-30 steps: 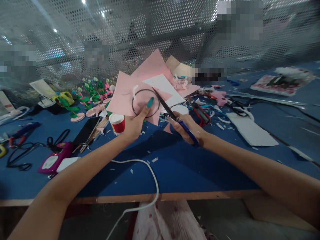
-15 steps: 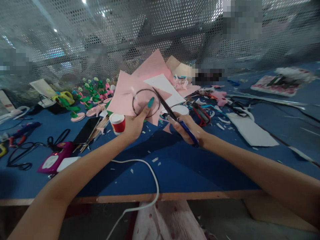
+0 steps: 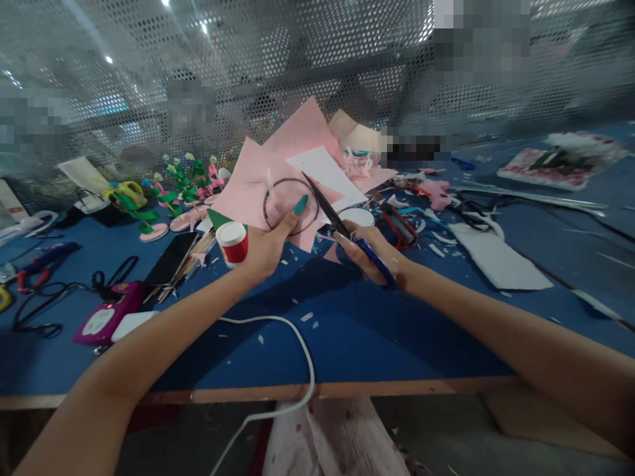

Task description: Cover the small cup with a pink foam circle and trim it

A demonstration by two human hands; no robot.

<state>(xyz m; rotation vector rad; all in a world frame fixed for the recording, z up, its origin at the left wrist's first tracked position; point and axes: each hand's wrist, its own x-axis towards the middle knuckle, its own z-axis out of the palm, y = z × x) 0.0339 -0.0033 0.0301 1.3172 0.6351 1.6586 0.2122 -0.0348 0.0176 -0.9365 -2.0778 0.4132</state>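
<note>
My left hand (image 3: 268, 246) grips a pink foam sheet (image 3: 248, 192) above the blue table, its thumb with a teal nail pressed on the front. A dark circle (image 3: 291, 205) is drawn on the sheet around the thumb tip. My right hand (image 3: 373, 254) is closed on blue-handled scissors (image 3: 342, 228). Their dark blades point up and left and lie along the circle's right side at the sheet's edge.
A red and white paper cup (image 3: 233, 243) stands beside my left hand. More pink and white sheets (image 3: 322, 168) lie behind. Green and pink craft pieces (image 3: 178, 192), a magenta device (image 3: 106, 317), black scissors (image 3: 34, 311), white foam (image 3: 496, 258) and scraps litter the blue table (image 3: 357, 330). A white cable (image 3: 292, 370) hangs over the front edge.
The pink sheet has turned and lifted slightly in my left hand, uncovering a green piece behind the cup. The scissors have shifted a little along the circle.
</note>
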